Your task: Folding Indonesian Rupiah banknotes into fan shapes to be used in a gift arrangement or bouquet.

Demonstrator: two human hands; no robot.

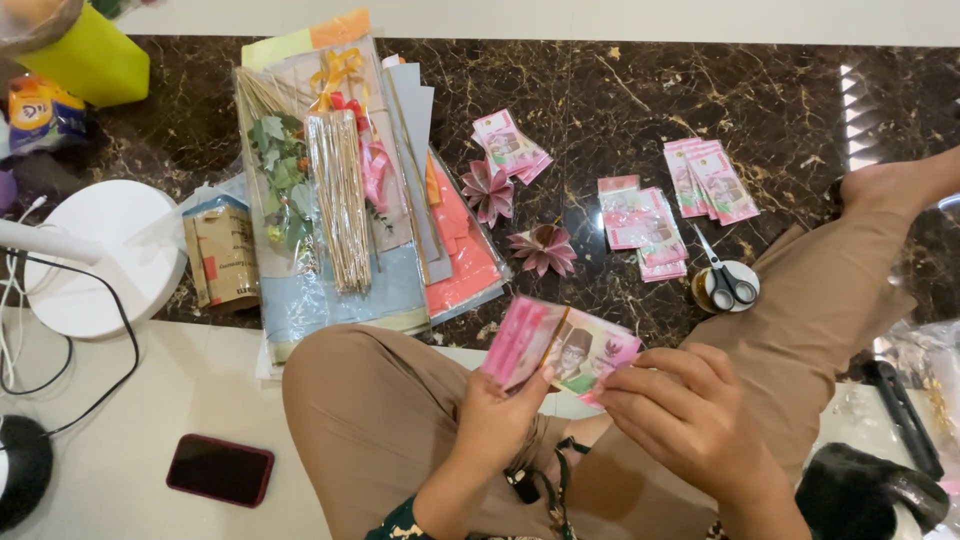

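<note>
I sit cross-legged on the floor and hold a pink banknote [560,345] in front of me. My left hand [500,415] grips its folded left part. My right hand [680,410] pinches its right edge. Beyond the note, on the dark marble floor, lie two pink folded paper flowers [488,192] [543,248]. Small stacks of pink banknotes sit farther out [510,146] [640,225] [712,178].
Scissors [722,272] rest on a tape roll by my right knee. To the left lies a pile of wrapping sheets with wooden skewers [340,195], ribbon and leaves. A small cardboard box [222,255], a white fan base [100,255] and a dark phone [220,470] are nearby.
</note>
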